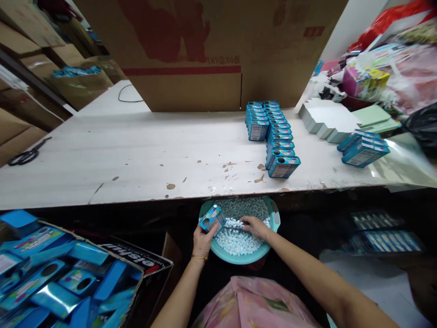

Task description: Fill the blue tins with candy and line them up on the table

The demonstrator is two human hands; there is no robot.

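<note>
My left hand (pixel 204 241) is wrapped round a small blue printed box (pixel 212 219) with a dark oval on its face, tilted over the left side of a teal basin (pixel 239 259). Small whitish pellets (pixel 239 241) fill much of the basin. Over its right side, my right hand (pixel 256 227) has its fingers closed, with a raised heap of pellets just beyond the fingertips, close to the box. Whether a scoop or the bare fingers carry that heap is too small to make out.
On the white table (pixel 136 150) stand rows of blue boxes (pixel 283 167), with more blue boxes (pixel 363 152) and white cartons (pixel 327 119) to the right. A large cardboard box (pixel 211 91) blocks the back. Scissors (pixel 29 155) lie left. A carton (pixel 134 291) of blue boxes sits lower left.
</note>
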